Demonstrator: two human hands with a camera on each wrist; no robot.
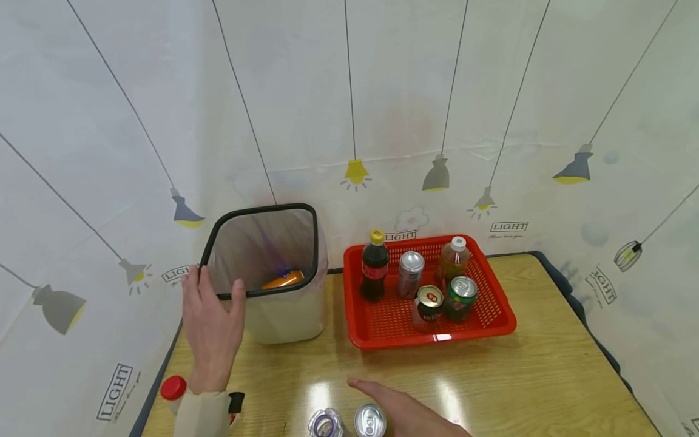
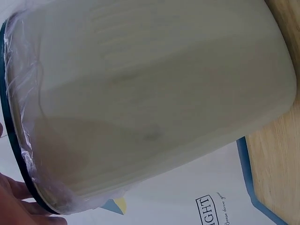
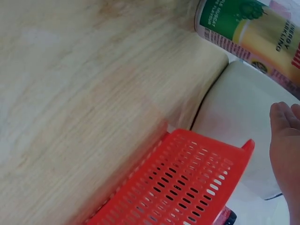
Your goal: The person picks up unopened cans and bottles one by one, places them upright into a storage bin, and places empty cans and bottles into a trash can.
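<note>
My left hand (image 1: 210, 325) is at the near left corner of a pale bin (image 1: 286, 315) with a black rim, its fingers fairly straight. In the left wrist view the fingertips (image 2: 35, 206) lie by the rim (image 2: 18, 154), over the plastic liner. An orange can (image 1: 284, 280) lies inside the bin. My right hand (image 1: 406, 413) is beside a silver-topped drink can (image 1: 370, 420), fingers extended; no grip shows. The right wrist view shows that can's green and yellow side (image 3: 248, 33). A clear bottle top (image 1: 326, 423) with a purple ring stands left of the can.
Behind the right hand, a red basket (image 1: 377, 340) holds a cola bottle (image 1: 374, 267), a white-capped bottle (image 1: 454, 260) and several cans. A red-capped bottle (image 1: 173, 388) stands by my left sleeve. A printed curtain (image 1: 393, 91) borders the wooden table (image 1: 557, 364).
</note>
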